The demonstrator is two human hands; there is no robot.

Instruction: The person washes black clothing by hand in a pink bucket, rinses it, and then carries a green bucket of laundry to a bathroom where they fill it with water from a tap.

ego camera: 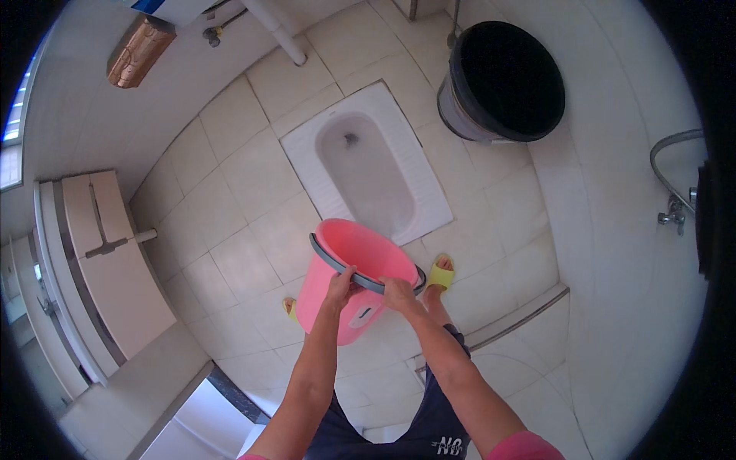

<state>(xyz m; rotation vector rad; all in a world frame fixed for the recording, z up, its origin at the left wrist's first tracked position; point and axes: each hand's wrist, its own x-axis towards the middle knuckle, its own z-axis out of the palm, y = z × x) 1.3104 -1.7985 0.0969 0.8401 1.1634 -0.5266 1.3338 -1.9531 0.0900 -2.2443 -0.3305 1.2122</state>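
A pink plastic bucket (333, 299) with a grey handle (368, 282) hangs tilted in front of me, its mouth facing up and away. My left hand (341, 287) grips the handle and near rim at the middle. Close beside it, my right hand (398, 294) is closed around the rim and handle further right. The inside of the bucket that shows is bare pink plastic; its bottom is hidden. Beyond the bucket lies a white ceramic squat toilet (368, 167) set in the tiled floor, with a dark drain opening at its far end.
A large black-rimmed bin (457, 109) stands at the back right. A vanity cabinet (121, 293) is at the left, and a copper-coloured box (141, 53) is on the far wall. A tap with a hose (671, 217) is on the right wall. A raised floor strip (517, 319) runs near my right foot.
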